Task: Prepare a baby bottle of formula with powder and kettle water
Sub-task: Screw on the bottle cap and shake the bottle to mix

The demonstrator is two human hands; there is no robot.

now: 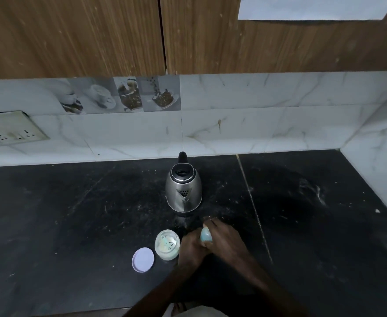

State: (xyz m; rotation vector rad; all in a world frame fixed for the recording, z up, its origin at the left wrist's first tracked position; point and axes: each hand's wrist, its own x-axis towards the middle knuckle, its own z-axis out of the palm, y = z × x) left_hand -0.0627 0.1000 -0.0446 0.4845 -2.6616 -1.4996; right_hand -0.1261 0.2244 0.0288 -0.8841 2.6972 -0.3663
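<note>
Far left, a yellowed socket plate (pixel 16 129) sits on marble-veined wall tiles (pixel 256 124), with wood-grain cabinets (pixel 73 35) above. The table (pixel 51 213) is black stone, scuffed and dusted white. Lower centre now: a flat round lilac lid (pixel 143 259) lies just beside the open translucent jar (pixel 168 256) (white scoop inside). Behind them stands the rounded steel kettle (pixel 183 191), black-topped. Right of the jar the left hand (pixel 191 248) bunches up, its grip unreadable. The right hand (pixel 224 239) curls its grip round a pale teal piece (pixel 205 234).
</note>
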